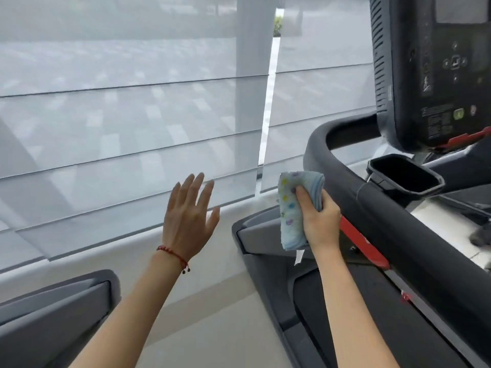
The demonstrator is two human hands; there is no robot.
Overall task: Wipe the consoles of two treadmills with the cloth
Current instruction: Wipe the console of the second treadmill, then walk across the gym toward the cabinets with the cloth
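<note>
My right hand (320,221) grips a folded light-blue cloth (291,208) with coloured dots, held upright in the air just left of a treadmill's dark handrail (385,221). The treadmill's black console (435,70) with buttons and a small screen rises at the upper right, well above the cloth. A black cup holder (405,176) sits under the console. My left hand (190,219) hovers in front of the window with fingers spread and nothing in it; a red cord bracelet circles its wrist. A second treadmill's grey front cover (53,309) shows at the lower left.
A wide window with translucent grey blinds (132,115) fills the background above a pale sill. Beige floor (212,314) lies between the two treadmills. A red strip (364,245) runs under the handrail, and the right treadmill's grey base cover (260,232) sits below the cloth.
</note>
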